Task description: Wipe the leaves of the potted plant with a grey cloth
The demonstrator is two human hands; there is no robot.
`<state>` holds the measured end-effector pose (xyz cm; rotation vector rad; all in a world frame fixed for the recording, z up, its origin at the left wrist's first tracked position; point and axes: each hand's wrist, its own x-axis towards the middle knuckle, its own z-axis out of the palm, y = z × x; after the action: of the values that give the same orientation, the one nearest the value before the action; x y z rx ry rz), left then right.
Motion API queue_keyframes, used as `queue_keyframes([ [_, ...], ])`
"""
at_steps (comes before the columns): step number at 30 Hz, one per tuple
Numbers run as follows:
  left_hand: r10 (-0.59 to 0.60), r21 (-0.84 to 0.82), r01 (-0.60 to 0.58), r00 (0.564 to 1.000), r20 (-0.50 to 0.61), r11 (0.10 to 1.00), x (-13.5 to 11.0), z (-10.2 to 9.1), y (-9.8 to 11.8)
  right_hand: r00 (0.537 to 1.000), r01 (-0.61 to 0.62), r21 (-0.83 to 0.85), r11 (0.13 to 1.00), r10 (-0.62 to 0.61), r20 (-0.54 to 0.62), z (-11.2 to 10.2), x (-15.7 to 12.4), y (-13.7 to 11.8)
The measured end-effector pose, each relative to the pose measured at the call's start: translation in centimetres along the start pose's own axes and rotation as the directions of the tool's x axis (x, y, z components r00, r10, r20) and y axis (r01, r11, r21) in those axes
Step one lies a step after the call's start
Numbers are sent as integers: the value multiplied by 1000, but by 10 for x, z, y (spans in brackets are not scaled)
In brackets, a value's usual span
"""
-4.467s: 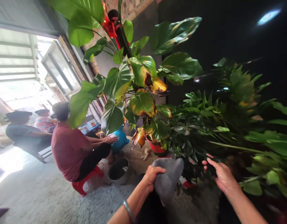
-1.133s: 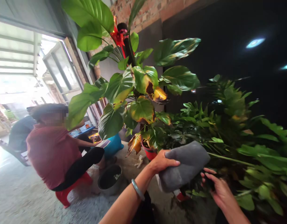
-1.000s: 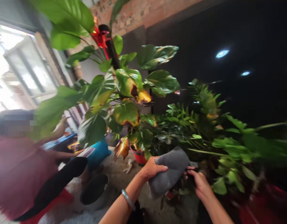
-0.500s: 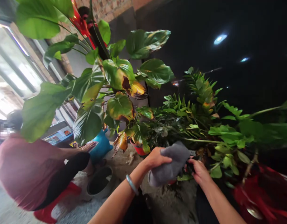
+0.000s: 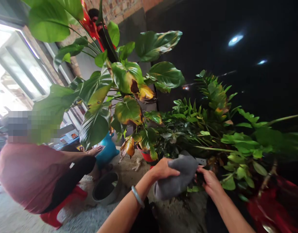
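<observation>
Person (image 5: 32, 174) on red stool (image 5: 51, 216), then grey bucket (image 5: 109, 198) on floor (image 5: 78, 216). Left hand (image 5: 163, 170) grips grey cloth (image 5: 180, 178), low centre; right hand (image 5: 210, 183) curled at cloth's right edge, can't tell if holding anything. Leafy plant (image 5: 241, 171) farther right.

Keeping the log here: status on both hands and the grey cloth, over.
Left hand gripping grey cloth. Right hand by cloth's edge, its hold unclear. Cloth held up, creased. Leaves crowd close beyond.

Brick (image 5: 117, 10) high up, above a grey panel (image 5: 131, 34). To the right, a dark, glossy wall (image 5: 199, 19) with bright spots (image 5: 235, 40). At left, a framed window (image 5: 26, 64) awash with daylight. Below, rough grey floor (image 5: 78, 215) and a red stool (image 5: 53, 217).
</observation>
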<state>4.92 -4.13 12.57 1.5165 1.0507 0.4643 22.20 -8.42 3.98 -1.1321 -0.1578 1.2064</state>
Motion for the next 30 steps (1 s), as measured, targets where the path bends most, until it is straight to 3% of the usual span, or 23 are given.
queue_keyframes([
  [3, -30, -64, 36, 994, 103, 997, -18, -7, -10, 1000, -3, -7, 1000, 3, 9, -2, 4, 3],
  [8, -7, -196, 7, 1000, 1, 981, -22, -13, 12, 1000, 13, -11, 1000, -13, 24, -2, 2, 2],
  [11, 144, -255, -156, 988, -62, 954, -19, -15, 43, 998, 37, 3, 999, -38, 58, 0, -2, -1],
  [14, 347, -305, -402, 912, -220, 863, -10, -20, 71, 994, 60, 24, 998, -62, 85, 2, -5, -5],
  [16, 375, -325, -466, 875, -306, 823, -1, -18, 73, 994, 69, 38, 997, -71, 80, 2, -3, -5],
  [17, 353, -320, -448, 882, -313, 835, 4, -15, 66, 995, 71, 42, 997, -73, 71, 1, -2, -5],
  [19, 257, -234, -312, 937, -237, 921, 8, -6, 41, 997, 69, 41, 997, -71, 41, -2, 3, -2],
  [21, 105, 0, -105, 993, -63, 994, 2, 0, 13, 998, 64, 28, 998, -64, 4, -6, 8, 1],
  [23, 2, 191, -22, 995, 103, 981, -12, -1, -1, 998, 63, 15, 998, -63, -11, -10, 11, 4],
  [25, 22, 177, -55, 983, 182, 983, -26, -10, 7, 997, 74, 16, 997, -75, 3, -12, 12, 6],
  [27, 143, 26, -147, 982, 124, 989, -32, -23, 32, 996, 84, 20, 996, -84, 29, -12, 10, 5],
  [30, 316, -209, -337, 940, -129, 918, -19, -34, 63, 995, 86, 18, 996, -87, 58, -8, 7, 3],
])
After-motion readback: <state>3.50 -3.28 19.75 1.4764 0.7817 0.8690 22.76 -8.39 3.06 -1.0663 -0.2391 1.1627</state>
